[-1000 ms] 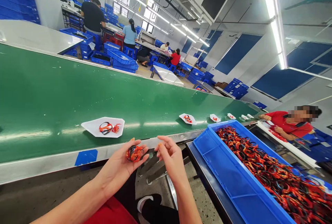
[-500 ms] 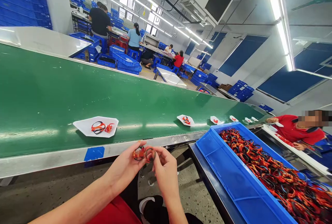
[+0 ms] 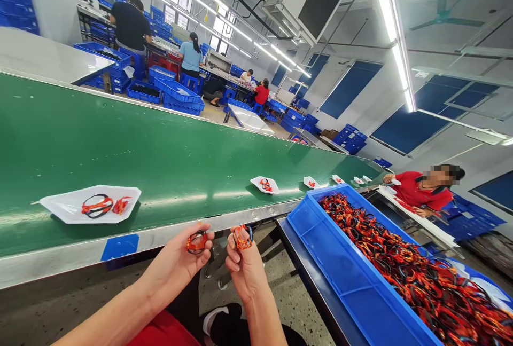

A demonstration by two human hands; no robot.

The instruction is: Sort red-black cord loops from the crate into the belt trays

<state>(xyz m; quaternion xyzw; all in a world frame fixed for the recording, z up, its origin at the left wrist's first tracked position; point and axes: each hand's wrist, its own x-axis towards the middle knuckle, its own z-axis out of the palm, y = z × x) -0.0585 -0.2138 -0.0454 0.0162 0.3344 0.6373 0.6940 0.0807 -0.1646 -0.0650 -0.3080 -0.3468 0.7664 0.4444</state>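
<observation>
My left hand [image 3: 176, 263] pinches a small orange and black looped band [image 3: 196, 242] between thumb and fingers. My right hand [image 3: 244, 267] holds up a second orange band [image 3: 242, 237] with some dark blue in it, gripped at the fingertips. Both hands are in front of the steel edge of a green conveyor belt [image 3: 132, 143]. Just beyond them on the belt lies a white plastic tray [image 3: 60, 206] carrying an orange and black band [image 3: 96, 206] and a small red piece [image 3: 121, 205].
To my right stands a blue plastic crate [image 3: 320, 244] heaped with tangled orange and black bands [image 3: 401, 260]. Smaller white trays ride the belt farther along. A co-worker in a red shirt [image 3: 417, 191] sits beyond the crate. Stacked blue crates and other workers fill the room behind.
My hands have moved apart, and the bundle held in my left hand earlier is now two bands, one in each hand. The white tray has moved left along the belt.
</observation>
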